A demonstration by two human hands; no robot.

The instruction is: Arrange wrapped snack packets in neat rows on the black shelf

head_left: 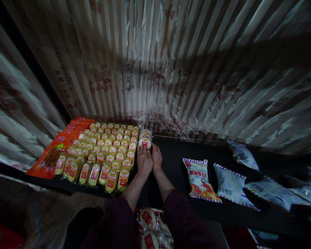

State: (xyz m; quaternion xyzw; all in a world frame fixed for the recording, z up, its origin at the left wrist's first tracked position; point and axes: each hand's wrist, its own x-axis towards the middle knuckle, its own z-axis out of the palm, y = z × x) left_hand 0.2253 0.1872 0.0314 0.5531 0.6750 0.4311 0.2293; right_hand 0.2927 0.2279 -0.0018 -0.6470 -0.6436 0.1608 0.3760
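My left hand [144, 162] and my right hand [157, 157] are side by side at the near end of a short row of round, pale cakes in clear wrappers. The nearest wrapped cake [145, 142] has a red label, and the fingers of both hands close in on it. My left fingers cover its near edge, while my right hand curves along its right side. To the left, several rows of oblong yellow wrapped cakes [101, 157] stand close against the row.
Orange snack bags [60, 147] overlap at the far left of the black table [168, 152]. A white puffed snack bag [200, 180] and several silvery bags [232, 185] lie to the right. More wrapped cakes [151, 228] sit below my forearms. Striped curtain [150, 69] hangs behind.
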